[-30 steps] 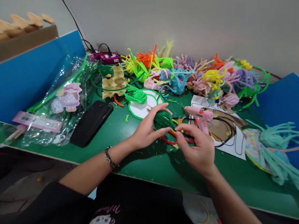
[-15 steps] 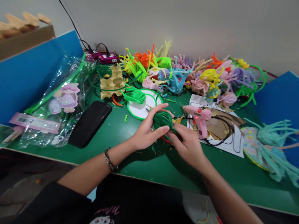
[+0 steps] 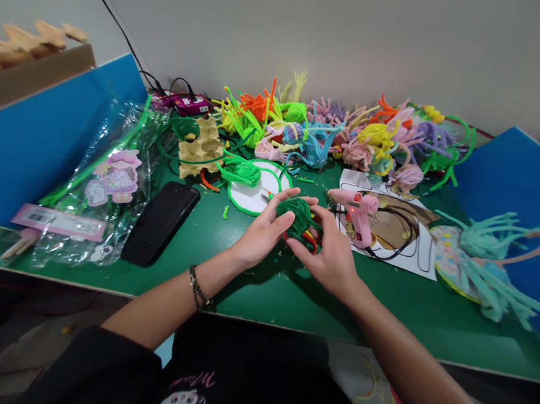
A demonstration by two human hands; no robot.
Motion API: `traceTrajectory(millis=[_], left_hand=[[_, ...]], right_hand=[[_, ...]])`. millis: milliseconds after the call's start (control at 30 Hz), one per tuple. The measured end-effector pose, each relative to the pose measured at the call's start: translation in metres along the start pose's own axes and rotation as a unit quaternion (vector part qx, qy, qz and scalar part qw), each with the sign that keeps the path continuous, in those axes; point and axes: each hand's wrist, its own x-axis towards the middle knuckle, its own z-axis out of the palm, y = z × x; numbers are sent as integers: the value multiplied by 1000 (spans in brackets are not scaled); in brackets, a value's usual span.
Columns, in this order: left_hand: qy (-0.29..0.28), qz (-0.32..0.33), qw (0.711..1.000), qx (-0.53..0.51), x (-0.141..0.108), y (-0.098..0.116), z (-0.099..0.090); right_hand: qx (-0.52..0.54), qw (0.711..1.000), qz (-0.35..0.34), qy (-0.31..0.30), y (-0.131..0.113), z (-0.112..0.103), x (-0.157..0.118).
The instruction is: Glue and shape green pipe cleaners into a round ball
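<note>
Bundle of fuzzy dark-green strands (image 3: 298, 213), rounded, sits between your left hand (image 3: 259, 235) and right hand (image 3: 333, 253), both half-curled around it above the green tabletop (image 3: 250, 295); press lightly and evenly, clear of the pink plastic glue gun (image 3: 360, 209).

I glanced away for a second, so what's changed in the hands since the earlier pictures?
The right hand has moved left, from pinching at the lower right end of the dark green bundle to cupping its right side. The bundle looks slightly turned. The left hand still holds it. The pink glue gun and white disc stay put on the table.
</note>
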Motion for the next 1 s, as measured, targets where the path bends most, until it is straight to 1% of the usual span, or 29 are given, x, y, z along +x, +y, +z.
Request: traceTrajectory(millis=[100,200,300,367,467,533,633,700,733,767,800,867,900,933,1000], left_hand=[[-14,-5,1000,-2,0,-1,0],[-34,6,999,11,-2,-2,-1],[-47,7,999,15,-3,-1,-2],[-54,-7,998,6,-4,0,-2],[-66,-28,997,-11,-3,0,-1],[-80,-29,996,-12,-3,-1,0],[-101,-7,995,22,-1,-4,-2],[-91,40,990,103,1,-5,-6],[-72,77,981,164,1,-5,-8],[-46,119,964,234,2,-4,-11],[-16,163,939,303,2,-2,-13],[24,234,875,423,1,5,-18],[22,256,844,470,0,9,-20],[0,269,815,514,0,13,-22],[-67,278,762,581,-1,19,-24]], right_hand=[[10,999,-19,29,2,3,0],[12,997,-40,60,3,7,-2],[27,997,-43,66,3,11,-5],[32,995,-55,73,2,12,-6],[6,992,-89,87,1,12,-7],[-8,992,-98,82,0,10,-6],[-10,993,-95,66,1,7,-4],[-12,994,-92,55,3,5,-3],[-15,994,-90,52,4,4,-2],[-21,995,-85,51,6,4,-2],[-26,995,-78,52,7,3,-1],[-37,996,-63,53,9,2,0],[-39,996,-57,49,9,1,0],[-41,997,-52,42,10,1,0],[-44,997,-51,31,10,0,1]])
